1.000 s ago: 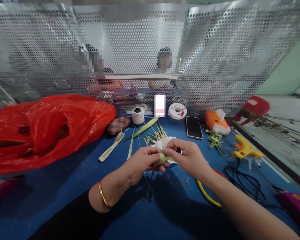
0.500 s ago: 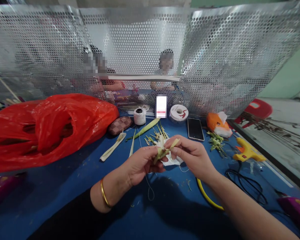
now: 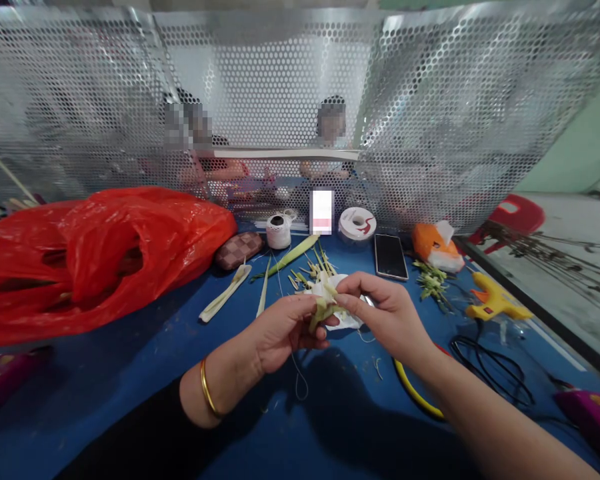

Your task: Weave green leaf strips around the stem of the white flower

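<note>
Pale green leaf strips [image 3: 319, 313] are pinched between the thumb and fingers of my left hand [image 3: 290, 330], which wears a gold bangle at the wrist. My right hand [image 3: 375, 303] presses thumb and forefinger together on the upper end of the same strips. Both hands hover over the blue table [image 3: 260, 413]. Just behind them lies a crumpled white tissue [image 3: 347, 319] with cut leaf pieces [image 3: 325, 263] around it. A thin thread [image 3: 303, 387] hangs in a loop below my left hand. A long green leaf [image 3: 295, 255] and a folded pale husk [image 3: 225, 293] lie farther left.
A red plastic bag [image 3: 100, 260] fills the left. Along the back stand a thread spool [image 3: 279, 233], a lit phone [image 3: 322, 212] and a ribbon roll [image 3: 357, 225]. A dark phone [image 3: 391, 257], tissue pack [image 3: 437, 245] and yellow glue gun [image 3: 497, 298] lie right. Beyond the perforated screen [image 3: 280, 80] sit people.
The fingers of my right hand have shifted slightly, and the strip end that stuck up between them is now folded lower. My left hand stays almost in place.
</note>
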Available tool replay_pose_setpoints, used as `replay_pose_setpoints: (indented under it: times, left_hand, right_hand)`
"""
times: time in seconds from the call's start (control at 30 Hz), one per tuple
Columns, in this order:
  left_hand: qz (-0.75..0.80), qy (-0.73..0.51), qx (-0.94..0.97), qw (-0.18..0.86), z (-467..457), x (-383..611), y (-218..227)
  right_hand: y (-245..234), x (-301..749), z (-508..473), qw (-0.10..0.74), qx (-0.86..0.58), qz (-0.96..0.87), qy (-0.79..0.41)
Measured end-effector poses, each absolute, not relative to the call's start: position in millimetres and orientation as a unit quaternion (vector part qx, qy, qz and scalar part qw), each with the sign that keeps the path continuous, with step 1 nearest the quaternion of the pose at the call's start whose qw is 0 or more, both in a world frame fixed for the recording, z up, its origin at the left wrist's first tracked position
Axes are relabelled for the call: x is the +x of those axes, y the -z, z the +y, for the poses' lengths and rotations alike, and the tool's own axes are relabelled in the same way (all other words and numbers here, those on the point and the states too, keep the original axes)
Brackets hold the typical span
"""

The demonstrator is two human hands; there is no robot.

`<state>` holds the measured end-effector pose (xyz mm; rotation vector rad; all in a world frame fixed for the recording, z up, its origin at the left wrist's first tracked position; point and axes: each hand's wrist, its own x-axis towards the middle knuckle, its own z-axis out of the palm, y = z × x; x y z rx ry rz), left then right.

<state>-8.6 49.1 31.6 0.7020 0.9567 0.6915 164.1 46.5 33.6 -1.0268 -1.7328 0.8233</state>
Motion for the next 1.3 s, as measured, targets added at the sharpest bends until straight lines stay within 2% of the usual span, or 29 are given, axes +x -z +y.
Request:
replay_pose_setpoints:
  times: [0.27, 0.47, 0.7, 1.0, 1.3]
  left_hand:
    - [0.451, -0.325, 0.309, 0.772, 50.5, -8.8, -30.8]
    - [0.449, -0.323, 0.329, 0.766, 50.8, -9.6, -29.4]
    - [0.431, -0.316, 0.330, 0.778, 51.5, -11.4, -27.9]
    - [0.405, -0.311, 0.343, 0.789, 53.2, -14.8, -31.6]
    - [0.404, -0.296, 0.325, 0.802, 51.2, -12.3, -31.0]
  right_hand:
    - [-46.3, 177.2, 45.4, 0.315, -0.415, -0.830, -0.200]
    - [-47.5, 174.9, 44.0, 0.242, -0.432, -0.852, -0.169]
    - [-43.8, 175.0, 44.9, 0.204, -0.454, -0.855, -0.150]
    - [-42.2, 176.5, 47.3, 0.202, -0.431, -0.879, -0.028]
    - [-39.6, 171.6, 46.6, 0.226, -0.428, -0.873, -0.053]
